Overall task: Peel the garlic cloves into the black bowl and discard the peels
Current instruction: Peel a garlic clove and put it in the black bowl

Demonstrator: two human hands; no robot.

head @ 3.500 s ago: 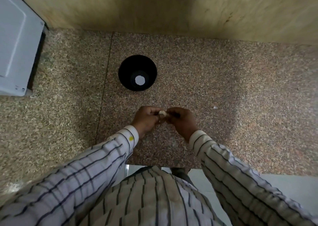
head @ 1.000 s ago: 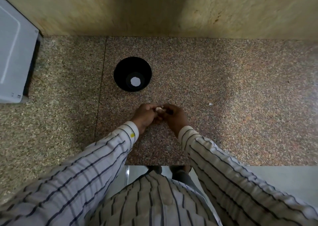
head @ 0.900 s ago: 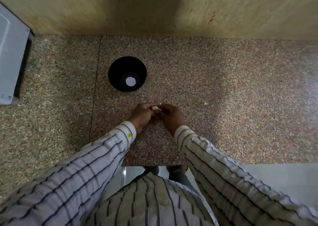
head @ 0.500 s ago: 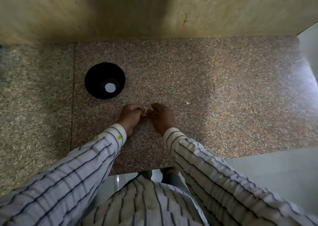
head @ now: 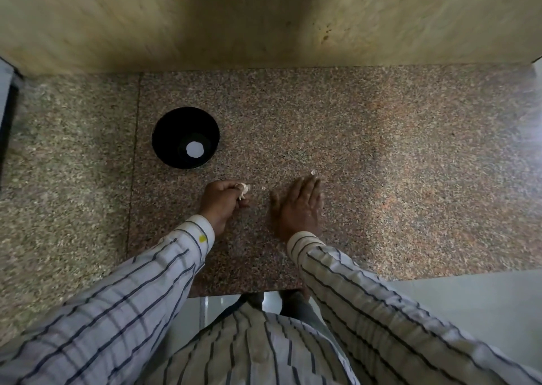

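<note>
The hands have parted: the left hand (head: 223,202) keeps what looks like garlic and loose peel (head: 242,190) pinched, near the black bowl (head: 185,137), while the right hand (head: 299,205) spreads empty toward scraps (head: 313,173) on the worktop (head: 381,156), likely gathering peels.

The left hand (head: 223,201) was curled closed around a garlic clove (head: 242,189) with loose pale peel, just above the speckled stone table (head: 381,156). The right hand (head: 299,205) lay flat and spread on the table, its fingertips near a small white peel piece (head: 313,173). The black bowl (head: 185,137) stood behind the left hand, with a white round spot inside
</note>
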